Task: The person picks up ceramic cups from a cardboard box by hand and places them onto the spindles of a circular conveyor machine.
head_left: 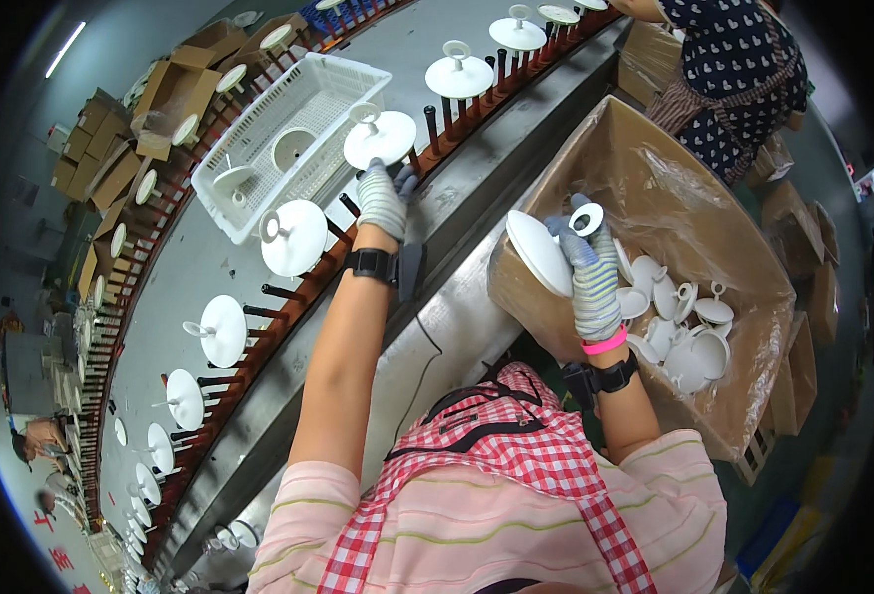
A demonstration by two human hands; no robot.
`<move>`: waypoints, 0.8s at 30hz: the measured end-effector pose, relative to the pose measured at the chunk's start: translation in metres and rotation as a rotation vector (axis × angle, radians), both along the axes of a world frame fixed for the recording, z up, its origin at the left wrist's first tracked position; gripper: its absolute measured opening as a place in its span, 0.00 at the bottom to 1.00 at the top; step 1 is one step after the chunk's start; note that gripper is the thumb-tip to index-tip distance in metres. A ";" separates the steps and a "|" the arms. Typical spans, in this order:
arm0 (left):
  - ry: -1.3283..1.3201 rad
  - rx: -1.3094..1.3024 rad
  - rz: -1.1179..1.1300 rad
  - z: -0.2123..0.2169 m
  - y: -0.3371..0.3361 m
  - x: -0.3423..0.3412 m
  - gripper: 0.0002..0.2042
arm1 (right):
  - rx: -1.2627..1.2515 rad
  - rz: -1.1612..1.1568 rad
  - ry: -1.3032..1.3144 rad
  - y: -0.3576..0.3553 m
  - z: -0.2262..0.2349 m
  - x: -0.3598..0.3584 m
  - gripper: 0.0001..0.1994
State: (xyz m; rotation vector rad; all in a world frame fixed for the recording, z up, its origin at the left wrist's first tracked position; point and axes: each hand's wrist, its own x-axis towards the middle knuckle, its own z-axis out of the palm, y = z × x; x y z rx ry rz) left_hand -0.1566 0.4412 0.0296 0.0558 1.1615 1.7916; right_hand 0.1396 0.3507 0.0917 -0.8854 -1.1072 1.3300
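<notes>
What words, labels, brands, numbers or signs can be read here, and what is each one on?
Large red characters on the pale wall at lower left: visible, but I won't copy them out.
Stacked cartons, upper left: any print is too small and blurred to read.
White disc at the left hand and white piece in the right hand: no lettering visible.

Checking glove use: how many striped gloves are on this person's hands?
2: one glove on the left hand, at a white disc; one on the right hand, holding another white disc over the cardboard box.
</notes>
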 end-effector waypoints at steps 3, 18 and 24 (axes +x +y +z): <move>0.364 -0.115 0.068 0.001 -0.016 -0.037 0.14 | -0.031 0.058 0.041 -0.002 0.006 0.002 0.22; 1.647 -0.859 -0.389 0.018 -0.036 -0.099 0.17 | -0.127 0.076 -0.040 -0.022 0.026 0.035 0.25; 1.538 -0.868 -0.286 0.043 -0.093 -0.091 0.15 | -0.137 0.093 0.012 -0.022 0.043 0.041 0.26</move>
